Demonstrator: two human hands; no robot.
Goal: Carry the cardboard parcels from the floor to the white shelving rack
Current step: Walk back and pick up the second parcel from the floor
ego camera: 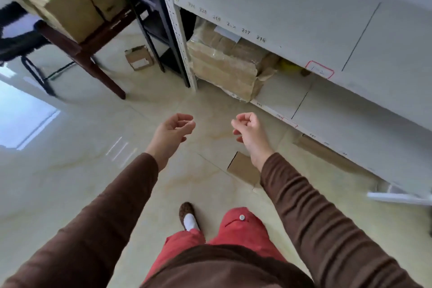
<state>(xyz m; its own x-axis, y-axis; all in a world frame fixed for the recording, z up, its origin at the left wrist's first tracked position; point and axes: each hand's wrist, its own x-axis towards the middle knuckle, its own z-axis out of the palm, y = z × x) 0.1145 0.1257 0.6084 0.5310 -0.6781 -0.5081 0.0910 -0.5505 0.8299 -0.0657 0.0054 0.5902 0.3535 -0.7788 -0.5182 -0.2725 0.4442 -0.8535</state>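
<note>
Both my hands are held out in front of me above the tiled floor, holding nothing. My left hand has its fingers loosely curled. My right hand is curled the same way. A small flat cardboard parcel lies on the floor just under my right wrist, partly hidden by the forearm. The white shelving rack fills the right side, its shelf edge marked with numbers. A big taped cardboard parcel sits on a lower shelf of the rack. Another small parcel stands on the floor by the rack's post.
A dark wooden table at upper left carries several cardboard boxes. A black chair stands at the left edge. A dark metal rack is behind the white post. My feet and red trousers are below.
</note>
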